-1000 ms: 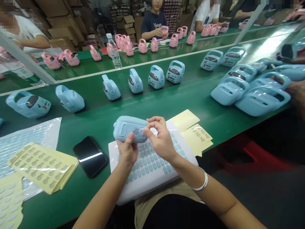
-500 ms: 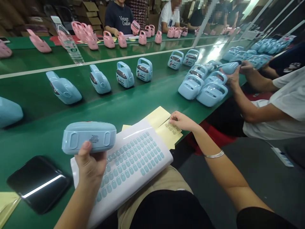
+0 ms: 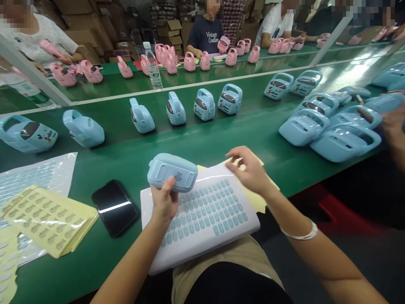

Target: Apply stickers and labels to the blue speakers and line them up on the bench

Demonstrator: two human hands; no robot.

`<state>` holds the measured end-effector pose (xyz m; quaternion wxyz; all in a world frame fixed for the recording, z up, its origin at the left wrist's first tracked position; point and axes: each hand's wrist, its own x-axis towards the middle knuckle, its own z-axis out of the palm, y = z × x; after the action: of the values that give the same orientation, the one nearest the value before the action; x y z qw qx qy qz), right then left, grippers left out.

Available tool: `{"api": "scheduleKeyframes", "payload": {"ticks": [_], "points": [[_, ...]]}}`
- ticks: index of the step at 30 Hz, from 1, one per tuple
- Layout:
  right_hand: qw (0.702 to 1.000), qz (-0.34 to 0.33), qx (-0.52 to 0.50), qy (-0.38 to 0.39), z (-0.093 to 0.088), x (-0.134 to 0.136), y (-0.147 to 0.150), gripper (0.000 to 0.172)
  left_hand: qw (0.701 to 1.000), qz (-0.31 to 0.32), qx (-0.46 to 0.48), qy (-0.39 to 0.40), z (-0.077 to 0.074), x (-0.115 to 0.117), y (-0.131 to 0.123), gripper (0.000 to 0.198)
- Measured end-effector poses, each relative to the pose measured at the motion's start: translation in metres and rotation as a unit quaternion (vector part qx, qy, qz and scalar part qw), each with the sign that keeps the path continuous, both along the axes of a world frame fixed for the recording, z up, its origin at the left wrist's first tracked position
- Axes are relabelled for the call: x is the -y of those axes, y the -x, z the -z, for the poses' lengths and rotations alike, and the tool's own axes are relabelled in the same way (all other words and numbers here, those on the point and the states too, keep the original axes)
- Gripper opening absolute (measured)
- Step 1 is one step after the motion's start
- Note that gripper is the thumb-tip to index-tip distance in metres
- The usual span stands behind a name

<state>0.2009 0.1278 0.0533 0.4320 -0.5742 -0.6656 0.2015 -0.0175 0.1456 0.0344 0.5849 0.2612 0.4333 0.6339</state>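
Observation:
My left hand (image 3: pixel 164 200) grips a light blue plastic case (image 3: pixel 172 172), its underside with two oval pads and small print facing me. The case hangs over the upper left of a white sheet (image 3: pixel 202 249) that carries rows of pale blue oval stickers (image 3: pixel 202 211). Over the sheet's upper right corner is my right hand (image 3: pixel 248 169), its thumb and fingers curled toward each other; whether something tiny sits between them cannot be made out. Yellow sheets (image 3: pixel 257 198) lie partly under that hand and beside the white sheet.
Blue cases (image 3: pixel 142 116) stand along the green table (image 3: pixel 117 162), with more piled at the right (image 3: pixel 344 141). A black phone (image 3: pixel 115 207) and yellow sticker sheets (image 3: pixel 52 223) lie left. A bottle (image 3: pixel 153 69) stands behind. Other people sit across and at the right.
The view has swung left, bringing the left sticker sheets into sight. My right hand has lifted from the printed yellow sheet toward the white sheet's corner. The left hand still holds the case.

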Motion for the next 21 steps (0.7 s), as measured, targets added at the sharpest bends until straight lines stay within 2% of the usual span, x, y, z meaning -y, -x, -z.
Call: {"api": "scheduleKeyframes", "payload": {"ticks": [2,4,6,8,9,11,14,17,21], "points": [[0.994,-0.092,-0.006,-0.053,-0.008,-0.008,0.041,0.034,1.0,-0.006,-0.009,-0.015,0.0,0.001,0.001,0.075],[0.99,-0.123,-0.012,-0.071,-0.013,-0.018,0.071,0.038,1.0,-0.02,-0.006,-0.022,0.001,0.0,0.003,0.077],[0.99,-0.126,-0.034,-0.061,-0.015,-0.027,0.084,0.027,0.999,-0.025,0.003,-0.026,0.001,-0.002,0.005,0.077],[0.989,-0.125,-0.066,-0.044,-0.017,-0.033,0.084,0.012,0.999,-0.024,0.012,-0.026,0.001,-0.003,0.007,0.077],[0.988,-0.127,-0.079,-0.045,-0.017,-0.034,0.082,0.011,0.999,-0.023,0.018,-0.022,0.001,-0.004,0.007,0.078],[0.987,-0.121,-0.078,-0.077,-0.016,-0.031,0.08,0.015,0.999,-0.025,0.032,-0.012,0.0,-0.004,0.007,0.082],[0.985,-0.081,-0.009,-0.153,-0.007,-0.017,0.088,0.017,0.998,-0.045,0.044,-0.011,-0.002,-0.002,0.005,0.09],[0.983,-0.035,0.049,-0.175,0.006,0.0,0.105,0.024,0.996,-0.07,0.041,-0.032,-0.003,0.0,0.003,0.095],[0.981,0.019,0.006,-0.195,0.018,0.011,0.124,0.025,0.992,-0.093,-0.001,-0.084,0.0,0.004,0.004,0.094]]}}
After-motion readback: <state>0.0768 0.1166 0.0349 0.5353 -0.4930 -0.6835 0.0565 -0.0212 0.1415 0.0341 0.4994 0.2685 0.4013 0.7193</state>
